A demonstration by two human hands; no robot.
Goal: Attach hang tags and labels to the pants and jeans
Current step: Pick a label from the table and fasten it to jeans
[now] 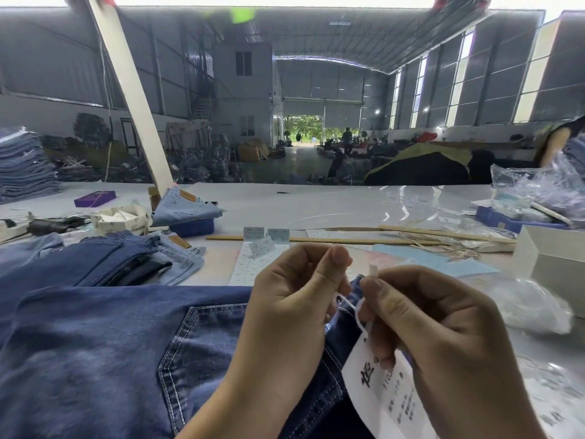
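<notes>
A pair of dark blue jeans (110, 343) lies across the table in front of me, back pocket up. My left hand (294, 299) has its fingers curled and pinches at the jeans' waistband and a white string (357, 312). My right hand (437, 337) grips the white hang tag (380, 384) with black print and pinches the string's white end piece (373, 270) near the belt loop (357, 286). The exact point where the string passes through the denim is hidden between my fingers.
More folded jeans (133, 261) lie to the left, a light pair (186, 207) on a blue box behind them. Sticker sheets (253, 261), wooden sticks (348, 239), a white box (554, 264), a blue tray (506, 217) and plastic bags (531, 305) crowd the right. A jeans stack (25, 163) stands far left.
</notes>
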